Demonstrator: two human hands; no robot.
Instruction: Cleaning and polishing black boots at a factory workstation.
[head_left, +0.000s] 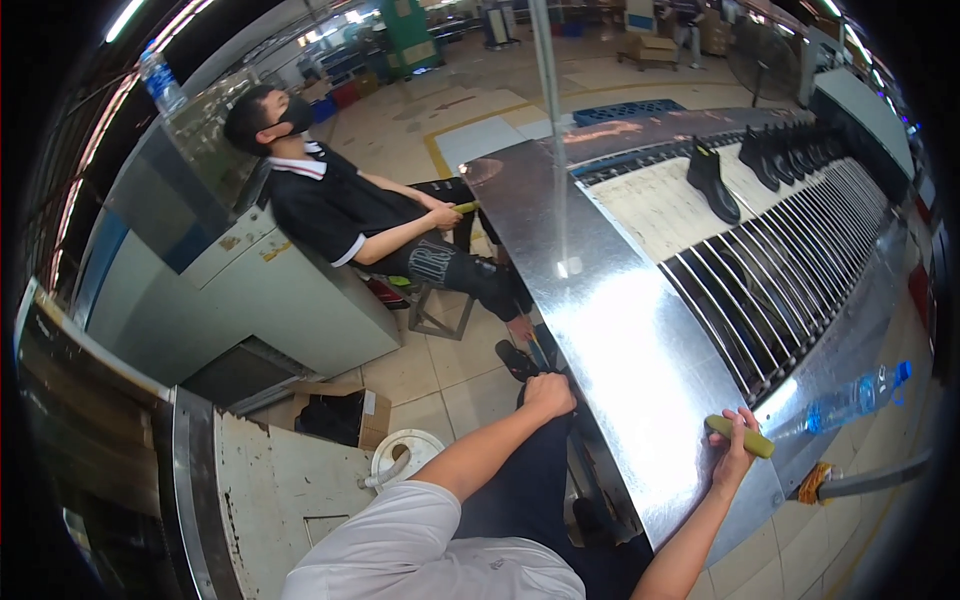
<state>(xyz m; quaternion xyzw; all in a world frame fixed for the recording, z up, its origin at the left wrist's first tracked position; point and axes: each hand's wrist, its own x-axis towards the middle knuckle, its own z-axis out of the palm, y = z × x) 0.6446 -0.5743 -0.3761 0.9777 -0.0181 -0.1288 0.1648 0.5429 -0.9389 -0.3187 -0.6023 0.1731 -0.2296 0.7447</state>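
Note:
My right hand (735,452) lies over the shiny metal tabletop (640,340), its fingers closed around a short olive-green rounded bar (757,441). What kind of thing the bar is, I cannot tell. My left hand (549,395) rests on my dark-trousered knee beside the table's left edge, curled into a fist with nothing seen in it. Beyond my right hand, a slatted metal conveyor (770,270) runs away to the far right. One black ankle boot (712,183) stands on its pale board, and several more black boots (785,158) stand in a row farther on.
A masked person (325,205) in a black shirt sits across to the left, holding a similar green bar (465,207). A clear water bottle (855,400) lies by the table's right end. A white bucket (408,452) and a cardboard box (375,420) stand left of my legs.

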